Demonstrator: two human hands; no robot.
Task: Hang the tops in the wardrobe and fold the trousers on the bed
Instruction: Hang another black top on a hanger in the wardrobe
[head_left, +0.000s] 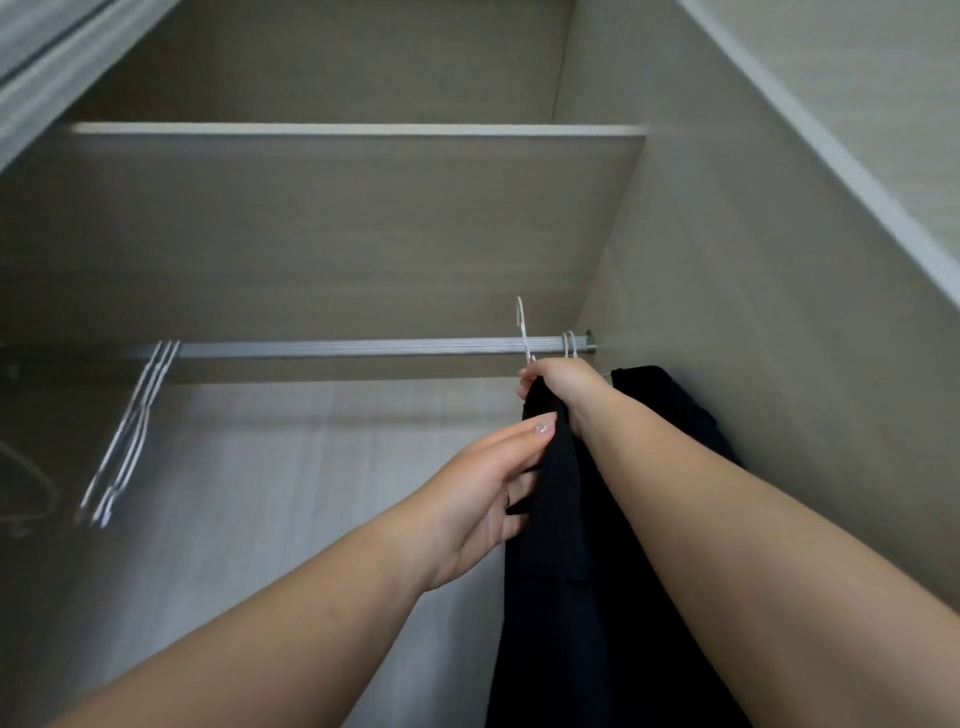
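Observation:
I look up into a wardrobe at a silver hanging rail (337, 348). My right hand (558, 382) grips the neck of a white hanger (522, 327) that carries a black top (561, 545). The hanger's hook stands just above and in front of the rail's right part. My left hand (488, 493) touches the black top's left edge, fingers partly around the cloth. Another dark garment (670, 405) hangs at the rail's far right end on white hooks (570, 345), mostly hidden behind my right forearm.
Several empty white hangers (132, 431) hang slanted at the rail's left end. A shelf (358, 130) spans the wardrobe above the rail. The right side panel (753, 312) stands close to the hung garment. The rail's middle stretch is bare.

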